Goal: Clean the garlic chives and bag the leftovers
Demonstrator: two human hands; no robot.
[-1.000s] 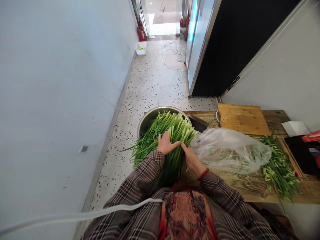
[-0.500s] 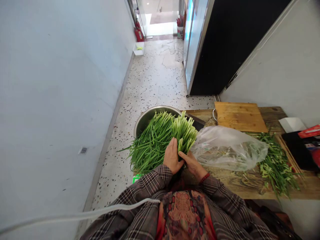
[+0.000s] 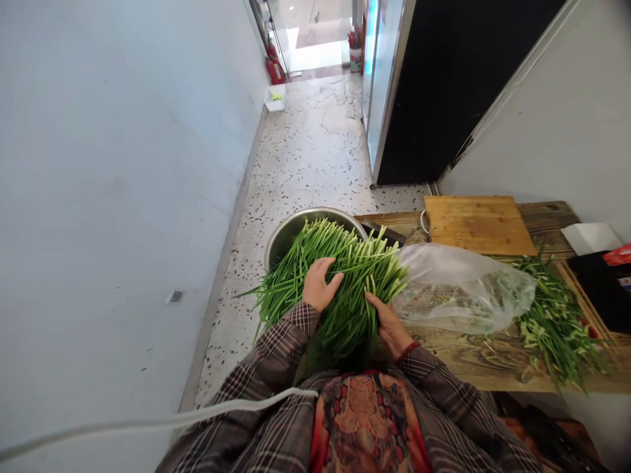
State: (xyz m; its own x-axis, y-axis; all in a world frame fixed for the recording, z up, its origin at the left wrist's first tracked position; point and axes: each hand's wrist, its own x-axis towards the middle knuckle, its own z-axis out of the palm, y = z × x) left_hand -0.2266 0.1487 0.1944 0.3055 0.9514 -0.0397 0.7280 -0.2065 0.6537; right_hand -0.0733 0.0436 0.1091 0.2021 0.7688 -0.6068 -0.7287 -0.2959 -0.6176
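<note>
A thick bunch of garlic chives [image 3: 355, 295] fans out in front of my body, its pale cut ends pointing away and to the right. My right hand [image 3: 391, 326] is wrapped around the right side of this bunch, thumb on top and most fingers hidden beneath. Over the left edge of the bunch, my left hand [image 3: 319, 286] has its thumb and fingers apart. More garlic chives [image 3: 283, 282] lie in a round metal basin [image 3: 318, 211], their leaf tips hanging over its near left rim. Where the two lots of chives meet is hard to make out.
Right of my hands, a clear plastic bag [image 3: 458, 292] lies on a wooden table [image 3: 458, 364]. Behind it is a wooden cutting board [image 3: 478, 225]; loose chives [image 3: 557, 328] lie further right. A pale wall [image 3: 123, 197] runs along the left.
My left hand has come off the bunch's middle, moving left and opening. The bunch has spread wider and shifted slightly right, with my right hand still on it.
</note>
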